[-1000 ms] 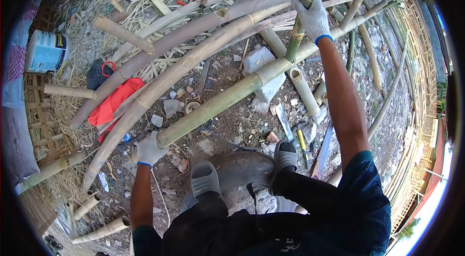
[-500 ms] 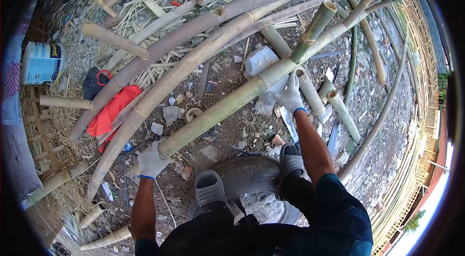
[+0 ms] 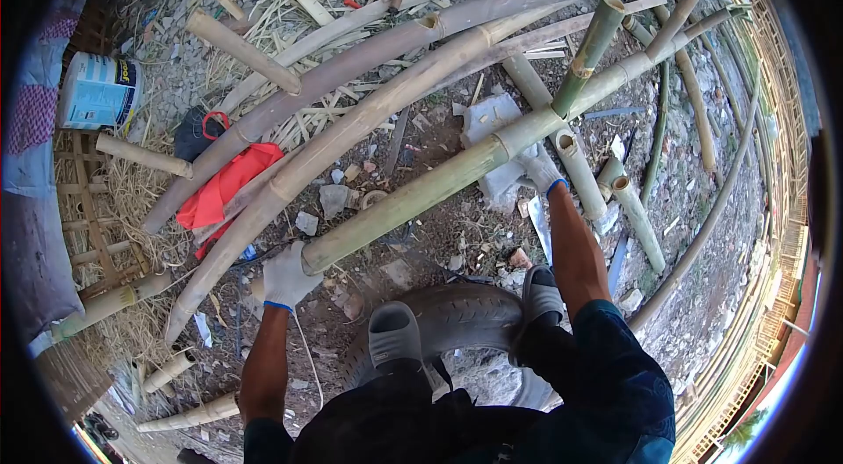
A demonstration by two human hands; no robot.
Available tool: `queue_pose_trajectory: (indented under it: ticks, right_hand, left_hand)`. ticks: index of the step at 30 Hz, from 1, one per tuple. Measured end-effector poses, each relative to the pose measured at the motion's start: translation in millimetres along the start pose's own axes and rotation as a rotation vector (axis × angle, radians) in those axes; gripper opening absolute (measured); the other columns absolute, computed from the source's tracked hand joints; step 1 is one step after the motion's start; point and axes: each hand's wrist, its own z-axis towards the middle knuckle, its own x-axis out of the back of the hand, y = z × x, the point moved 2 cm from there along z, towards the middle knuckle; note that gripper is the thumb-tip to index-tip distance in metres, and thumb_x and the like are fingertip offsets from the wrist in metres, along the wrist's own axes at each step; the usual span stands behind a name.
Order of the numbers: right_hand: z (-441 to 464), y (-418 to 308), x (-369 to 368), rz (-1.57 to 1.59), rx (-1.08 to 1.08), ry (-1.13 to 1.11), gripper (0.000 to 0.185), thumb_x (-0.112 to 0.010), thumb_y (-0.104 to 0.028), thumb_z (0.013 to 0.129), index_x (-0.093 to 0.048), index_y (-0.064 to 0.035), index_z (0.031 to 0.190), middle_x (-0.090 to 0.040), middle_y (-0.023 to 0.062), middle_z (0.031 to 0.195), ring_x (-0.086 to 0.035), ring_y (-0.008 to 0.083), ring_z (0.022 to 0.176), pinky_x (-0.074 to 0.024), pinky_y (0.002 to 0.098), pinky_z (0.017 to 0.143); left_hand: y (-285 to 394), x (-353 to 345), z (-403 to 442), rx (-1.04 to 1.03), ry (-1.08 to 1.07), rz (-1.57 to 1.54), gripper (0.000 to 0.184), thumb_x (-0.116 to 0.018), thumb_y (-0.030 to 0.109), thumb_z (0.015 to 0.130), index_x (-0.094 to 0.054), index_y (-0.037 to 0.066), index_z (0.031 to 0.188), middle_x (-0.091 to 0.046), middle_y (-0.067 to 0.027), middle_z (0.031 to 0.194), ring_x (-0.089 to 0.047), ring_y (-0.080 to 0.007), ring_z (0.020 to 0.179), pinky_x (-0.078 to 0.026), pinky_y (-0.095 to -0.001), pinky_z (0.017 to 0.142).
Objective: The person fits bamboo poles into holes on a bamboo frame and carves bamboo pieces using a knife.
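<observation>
A long greenish bamboo pole [image 3: 421,198] lies slantwise in front of me, its near end low on the left. Around that end is my left hand [image 3: 288,275], in a white glove, closed on it. My right hand [image 3: 540,167], also gloved, grips the pole's lower side farther along, with some fingers hidden beneath it. Just beyond, a short green bamboo piece [image 3: 590,56] sticks up from the pole at an angle. Behind the right hand is a pale, whitish slab or sheet [image 3: 492,123] on the ground.
A tire [image 3: 465,319] lies at my sandalled feet. Several curved bamboo poles [image 3: 351,126] stretch across beyond. At left are a red cloth or bag [image 3: 230,187] and a labelled bucket [image 3: 98,93]. Short bamboo lengths [image 3: 639,225], a metal blade-like strip [image 3: 540,225] and rubble lie right.
The whole view has shifted slightly right and up. My right hand sits a little nearer to me along the pole, fingers further under it. My left hand stays at the pole's end.
</observation>
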Motion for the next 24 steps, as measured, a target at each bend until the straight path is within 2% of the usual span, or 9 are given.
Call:
queue_pose_trajectory:
  ticks: [3, 6, 7, 11, 15, 16, 20, 23, 24]
  right_hand:
    - [-15, 2, -5, 0.075, 0.054, 0.013, 0.094, -0.080, -0.025, 0.093, -0.019, -0.0221, 0.165, -0.056, 0.0146, 0.147, -0.065, 0.0292, 0.123, -0.0615, 0.0579, 0.089]
    - [-24, 15, -12, 0.077, 0.093, -0.087, 0.093, -0.078, -0.022, 0.094, -0.018, -0.0232, 0.165, -0.055, 0.0141, 0.148, -0.066, 0.0306, 0.122, -0.0633, 0.0551, 0.090]
    - [-37, 18, -25, 0.148, 0.089, -0.136, 0.088, -0.079, -0.023, 0.094, -0.026, -0.0193, 0.163, -0.057, 0.0143, 0.144, -0.067, 0.0281, 0.121, -0.0654, 0.0511, 0.087]
    - [-97, 42, -110, -0.052, 0.143, -0.161, 0.077, -0.079, -0.027, 0.095, -0.039, -0.0086, 0.159, -0.063, 0.0115, 0.138, -0.067, 0.0231, 0.119, -0.0661, 0.0423, 0.087]
    - [-118, 74, -147, 0.269, 0.028, -0.086, 0.072, -0.077, -0.023, 0.097, -0.042, -0.0039, 0.157, -0.065, 0.0091, 0.136, -0.064, 0.0201, 0.121, -0.0584, 0.0393, 0.096]
    - [-112, 81, -150, 0.182, 0.186, -0.045, 0.068, -0.076, -0.022, 0.098, -0.046, -0.0008, 0.155, -0.066, 0.0100, 0.135, -0.063, 0.0183, 0.121, -0.0519, 0.0345, 0.102]
    - [-115, 86, -143, 0.161, 0.230, 0.010, 0.068, -0.077, -0.025, 0.097, -0.049, 0.0035, 0.151, -0.066, 0.0131, 0.137, -0.062, 0.0190, 0.123, -0.0492, 0.0327, 0.106]
    - [-115, 89, -122, -0.073, 0.148, 0.056, 0.068, -0.079, -0.027, 0.096, -0.051, 0.0041, 0.149, -0.066, 0.0156, 0.138, -0.063, 0.0212, 0.126, -0.0483, 0.0331, 0.108]
    - [-114, 94, -109, -0.181, 0.211, 0.058, 0.067, -0.079, -0.030, 0.095, -0.054, 0.0043, 0.146, -0.066, 0.0181, 0.137, -0.064, 0.0233, 0.126, -0.0496, 0.0334, 0.108]
  left_hand:
    - [-2, -8, -2, 0.011, -0.009, 0.018, 0.059, -0.082, 0.049, 0.072, -0.059, 0.012, 0.112, -0.075, -0.0151, 0.101, -0.074, -0.0358, 0.095, -0.058, -0.0511, 0.083]
    - [0, -3, -1, 0.023, -0.014, 0.003, 0.059, -0.083, 0.050, 0.073, -0.060, 0.013, 0.113, -0.074, -0.0153, 0.103, -0.074, -0.0357, 0.095, -0.058, -0.0512, 0.083]
    - [0, -2, -4, 0.014, -0.008, 0.022, 0.060, -0.082, 0.050, 0.073, -0.060, 0.012, 0.113, -0.074, -0.0154, 0.103, -0.074, -0.0359, 0.095, -0.058, -0.0510, 0.084]
    - [5, 14, 2, 0.039, -0.061, -0.040, 0.061, -0.083, 0.051, 0.073, -0.060, 0.012, 0.113, -0.074, -0.0158, 0.105, -0.074, -0.0359, 0.098, -0.057, -0.0504, 0.084]
    - [7, -9, 5, 0.044, -0.057, 0.020, 0.061, -0.083, 0.049, 0.072, -0.059, 0.011, 0.113, -0.073, -0.0167, 0.103, -0.073, -0.0354, 0.100, -0.057, -0.0509, 0.084]
    - [6, -7, 12, 0.033, -0.021, 0.023, 0.060, -0.083, 0.048, 0.072, -0.059, 0.011, 0.113, -0.073, -0.0168, 0.102, -0.073, -0.0356, 0.099, -0.057, -0.0509, 0.083]
    - [6, -21, 3, 0.012, 0.002, -0.022, 0.059, -0.084, 0.045, 0.072, -0.059, 0.011, 0.113, -0.073, -0.0170, 0.101, -0.073, -0.0361, 0.098, -0.057, -0.0509, 0.083]
    - [3, -20, 8, 0.011, 0.001, -0.048, 0.058, -0.084, 0.044, 0.072, -0.060, 0.010, 0.113, -0.074, -0.0175, 0.100, -0.073, -0.0372, 0.095, -0.057, -0.0508, 0.083]
    - [2, -22, 9, 0.010, 0.005, -0.048, 0.058, -0.084, 0.044, 0.073, -0.060, 0.010, 0.113, -0.074, -0.0176, 0.100, -0.073, -0.0376, 0.095, -0.057, -0.0508, 0.083]
